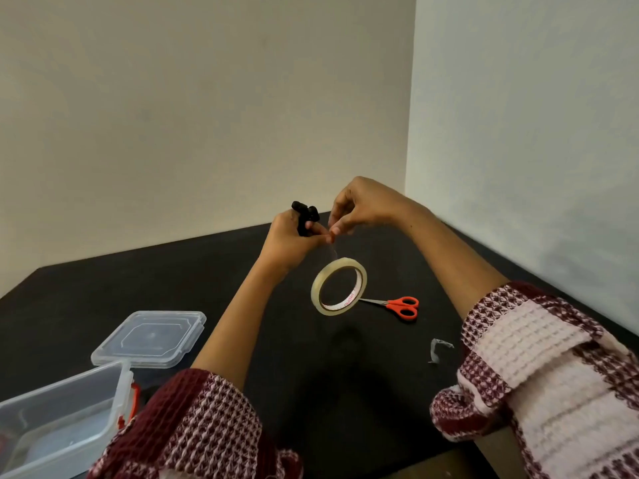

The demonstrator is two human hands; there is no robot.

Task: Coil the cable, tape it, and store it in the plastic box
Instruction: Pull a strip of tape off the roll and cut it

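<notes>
Both hands are raised above the far middle of the black surface point(138, 278), close together with their fingertips touching. The left hand point(290, 240) has its fingers curled round the coiled black cable point(304, 216), whose bundled loops stick up above the knuckles. The right hand point(363, 205) arches over from the right and pinches a strip of tape point(333, 252) between thumb and forefinger, right against the left hand's fingertips.

The clear strip runs down from that pinch to the tape roll point(330, 310), which hangs tilted in the air below the hands, off the surface, with its shadow beneath it. Behind the roll, toward the right edge, scissors point(401, 307) with orange handles lie flat, blades pointing left; the roll covers the blade tips from this angle.

A crumpled scrap of tape point(437, 350) lies nearer the front, just beside the right sleeve point(539, 368). At the near left corner stands the clear plastic box point(69, 402), open, with a red clasp on its side, partly hidden by the left sleeve point(193, 426). Its lid point(148, 338) lies flat just behind it, touching or nearly touching the box's rim. What is in the box is too blurred to tell.
</notes>
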